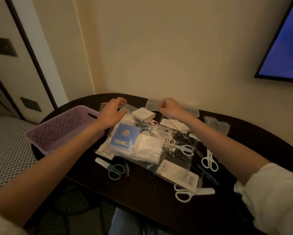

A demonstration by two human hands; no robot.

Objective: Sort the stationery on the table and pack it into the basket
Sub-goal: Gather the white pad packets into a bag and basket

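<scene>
The left hand (111, 113) curls over the far left corner of a clear bag (139, 141), fingers and thumb pinching its top edge. The right hand (167, 107) is a closed fist at the bag's far right; it seems to pinch the same thin plastic edge, though the film there is too faint to be sure. The two hands sit level with each other, well apart, with the bag's mouth stretched between them.

From the hands the bag runs toward six o'clock, lying on the dark table (142, 197). Inside it, at about five o'clock from the left hand, is a blue card (123, 134), with white packs (149, 148) just beside it at three o'clock. A small white box (143, 114) lies between the hands.

The basket (61, 128), lilac and pierced, stands at nine o'clock of the left hand, touching the forearm's side of the bag.

Loose scissors lie around the bag's near end: a dark-handled pair (112, 168) at seven o'clock, a white pair (209, 161) at four o'clock, another white pair (191, 192) at five o'clock near the table edge. Dark pens (127, 168) lie beside the dark-handled pair.

A blue screen (284, 44) hangs on the wall at two o'clock.
</scene>
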